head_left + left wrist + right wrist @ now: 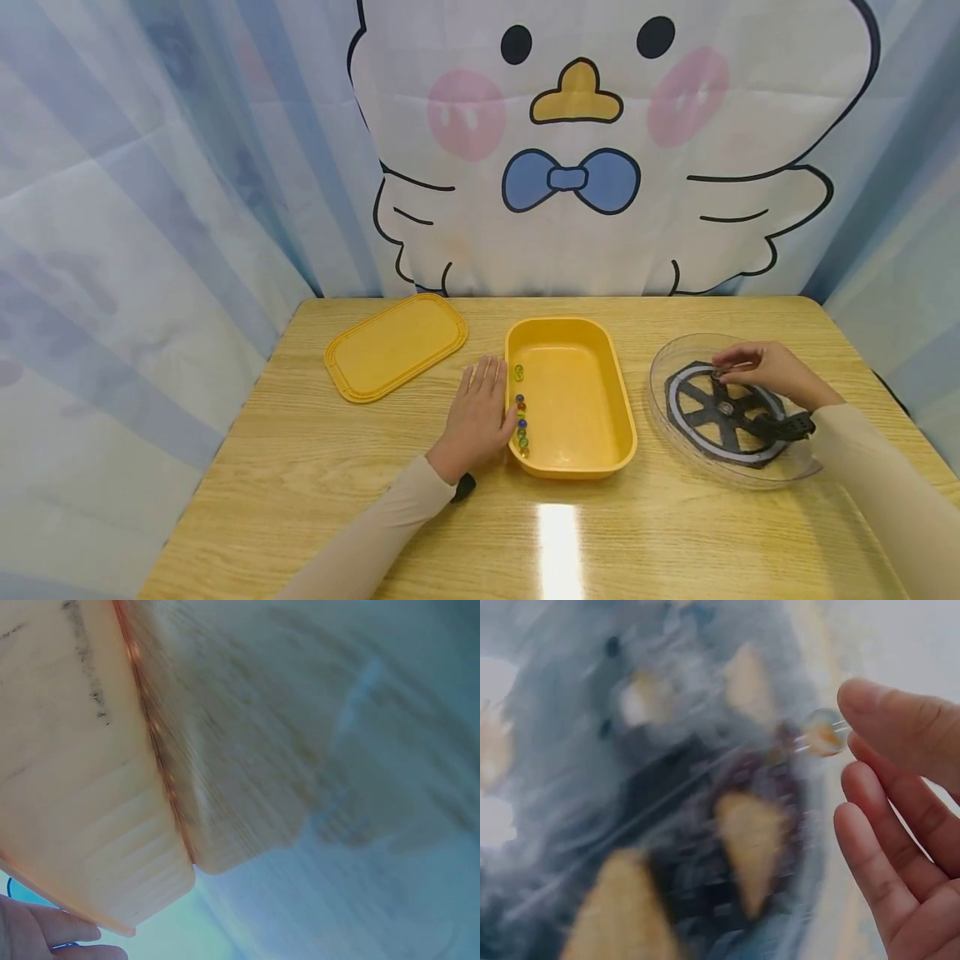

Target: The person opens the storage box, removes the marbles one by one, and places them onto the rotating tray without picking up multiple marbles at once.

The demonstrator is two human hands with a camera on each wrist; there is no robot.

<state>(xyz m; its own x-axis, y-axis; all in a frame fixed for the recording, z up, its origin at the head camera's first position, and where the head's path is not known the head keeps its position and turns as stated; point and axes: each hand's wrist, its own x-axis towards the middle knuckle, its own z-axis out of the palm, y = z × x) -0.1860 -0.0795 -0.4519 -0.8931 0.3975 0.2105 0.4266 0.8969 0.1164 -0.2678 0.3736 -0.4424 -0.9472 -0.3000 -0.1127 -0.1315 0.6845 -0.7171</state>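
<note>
My left hand [476,412] lies with straight fingers against the left rim of a yellow plastic bin [577,400]. Inside the bin, a row of several glass marbles [522,424] runs along its left wall. The left wrist view shows the bin's outer side [90,787] and fingertips by its rim. Over on the right, my right hand [772,371] pinches a clear marble [825,733] with an orange swirl between thumb and forefinger. It is above a dark spoked wheel [702,415] with a pale ring, which sits in a clear round dish [656,385].
A flat yellow lid [397,346] lies at the back left of the wooden table [300,483]. Behind the table hangs a curtain [570,250] printed with a cartoon bird. Black wrist gear shows under the left wrist and over the dish.
</note>
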